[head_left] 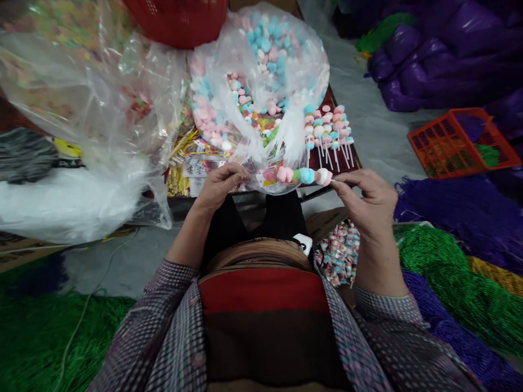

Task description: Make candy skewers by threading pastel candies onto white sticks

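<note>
My right hand [365, 198] pinches the stick end of a marshmallow skewer [306, 175], held level with pink, blue and white pieces on it. The skewer's far end points left and overlaps a small clear bag [267, 177] with pink and yellow print. I cannot tell whether the tip is inside it. My left hand [220, 185] is closed at the fingertips on the left edge of this small bag. Beyond the hands, a large clear bag of marshmallows [286, 54] lies open on the table. Several finished skewers [329, 130] lie to its right.
Large plastic bags of candy [81, 98] fill the table's left side. A red basket [180, 22] stands at the back. Gold twist ties [177, 182] lie left of my hands. Wrapped skewers [341, 250] sit low at my right. An orange crate [466, 141] is on the floor.
</note>
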Demonstrator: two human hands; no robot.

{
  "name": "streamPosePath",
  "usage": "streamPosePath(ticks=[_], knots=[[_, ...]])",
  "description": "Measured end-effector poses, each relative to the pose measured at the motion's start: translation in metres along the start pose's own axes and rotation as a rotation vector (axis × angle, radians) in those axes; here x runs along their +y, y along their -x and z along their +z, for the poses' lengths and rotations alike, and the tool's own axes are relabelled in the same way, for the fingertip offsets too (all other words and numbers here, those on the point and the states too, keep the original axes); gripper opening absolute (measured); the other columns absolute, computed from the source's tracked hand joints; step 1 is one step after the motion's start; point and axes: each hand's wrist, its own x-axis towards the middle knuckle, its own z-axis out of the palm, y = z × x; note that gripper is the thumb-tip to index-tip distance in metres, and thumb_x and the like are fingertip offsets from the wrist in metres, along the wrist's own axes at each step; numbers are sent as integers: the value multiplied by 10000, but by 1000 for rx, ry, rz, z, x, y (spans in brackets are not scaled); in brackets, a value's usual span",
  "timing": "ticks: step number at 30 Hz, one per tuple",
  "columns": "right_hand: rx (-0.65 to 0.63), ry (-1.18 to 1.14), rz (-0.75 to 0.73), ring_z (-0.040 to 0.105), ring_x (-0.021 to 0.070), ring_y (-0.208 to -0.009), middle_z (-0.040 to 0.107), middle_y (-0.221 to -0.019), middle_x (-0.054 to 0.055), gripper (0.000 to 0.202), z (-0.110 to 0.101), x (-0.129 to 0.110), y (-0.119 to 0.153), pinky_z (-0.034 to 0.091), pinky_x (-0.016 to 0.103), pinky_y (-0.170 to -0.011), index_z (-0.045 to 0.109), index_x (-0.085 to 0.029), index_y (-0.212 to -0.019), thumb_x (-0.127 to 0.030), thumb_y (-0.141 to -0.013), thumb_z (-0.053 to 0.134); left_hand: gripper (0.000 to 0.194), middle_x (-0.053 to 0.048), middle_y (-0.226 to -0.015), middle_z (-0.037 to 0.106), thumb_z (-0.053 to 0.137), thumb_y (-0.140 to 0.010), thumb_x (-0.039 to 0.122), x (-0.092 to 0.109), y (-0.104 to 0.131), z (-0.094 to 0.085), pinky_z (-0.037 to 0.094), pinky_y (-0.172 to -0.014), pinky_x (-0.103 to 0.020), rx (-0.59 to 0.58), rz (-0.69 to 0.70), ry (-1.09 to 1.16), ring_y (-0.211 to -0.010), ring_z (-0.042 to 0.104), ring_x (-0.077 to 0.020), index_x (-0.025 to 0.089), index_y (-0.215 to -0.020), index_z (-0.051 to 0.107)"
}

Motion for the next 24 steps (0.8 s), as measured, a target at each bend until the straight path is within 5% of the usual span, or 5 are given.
streamPosePath(ticks=[14, 20, 24], knots=[[3, 37, 19, 661, 184, -730, 721, -783, 11, 97, 3, 6, 4, 541, 347, -683, 760, -276, -818, -354, -874, 749, 175, -45, -814, 726, 798, -831, 372, 5, 0, -5, 496, -654, -241, -159, -33, -120, -711, 632, -123, 199, -811, 805], [38, -10, 125, 626, 159, -686, 708, -767, 0, 120, 12, 2, 11, 518, 318, -654, 742, -258, -817, -366, -867, 756, 194, -28, -811, 738, 827, -802, 401, 0, 1, -5, 525, -743, -235, -49, -27, -29, -784, 662, -123, 209, -792, 797], [78, -101, 187, 603, 144, -667, 692, -753, -12, 162, 21, 2, 17, 502, 305, -650, 725, -249, -818, -400, -860, 763, 193, -22, -818, 743, 837, -793, 408, -3, 2, -5, 492, -642, -204, -29, -54, 53, -717, 635, -97, 219, -800, 797]])
